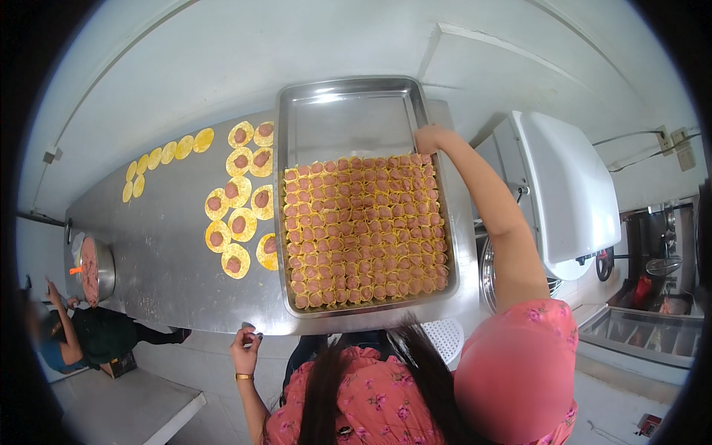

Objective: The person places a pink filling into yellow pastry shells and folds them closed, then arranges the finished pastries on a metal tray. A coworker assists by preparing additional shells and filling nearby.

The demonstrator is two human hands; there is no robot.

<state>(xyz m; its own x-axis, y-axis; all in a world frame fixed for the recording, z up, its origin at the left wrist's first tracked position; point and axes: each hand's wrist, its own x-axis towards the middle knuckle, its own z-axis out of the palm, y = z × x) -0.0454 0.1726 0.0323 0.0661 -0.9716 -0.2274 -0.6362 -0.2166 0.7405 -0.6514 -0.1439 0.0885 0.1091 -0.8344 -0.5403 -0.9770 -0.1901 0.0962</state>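
A deep metal tray [348, 122] stands on the table, its nearer part packed with rows of small dumplings [363, 230], yellow wrappers around pink filling. My right hand [429, 139] reaches inside the tray's right wall, by the end of the farthest row. Its fingers are curled and pressed together, and what they hold is hidden. Just off the table's front edge is my left hand [246, 345], its fingers pinched on something small and dark that I cannot make out. Left of the tray lie several round yellow wrappers [236, 265], each topped with a lump of pink filling.
Bare yellow wrappers [169, 153] lie farther left on the metal table [163, 245]. A metal bowl [105, 271] of pink filling with an orange handle stands at the left end. Beyond it is another person [70, 334]. A white appliance [560, 193] stands at right.
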